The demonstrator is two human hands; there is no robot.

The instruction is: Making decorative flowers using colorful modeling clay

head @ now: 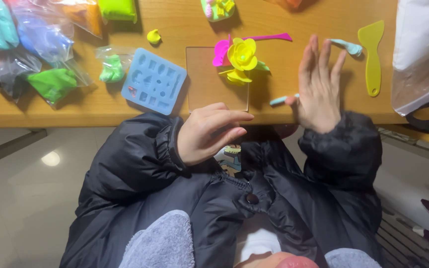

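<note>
Right hand (pixel 319 87): your grip was open, fingers spread flat, a pale blue clay strip (pixel 283 100) at the thumb. Left hand (pixel 209 133): loosely curled, empty. Yellow clay flower (pixel 242 57) sat between and beyond both, on the wooden surface (pixel 184 22).

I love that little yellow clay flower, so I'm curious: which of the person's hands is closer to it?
The right hand. It is raised, open, just right of the yellow clay flower, not touching it. The left hand is curled lower, at the table edge.
</note>
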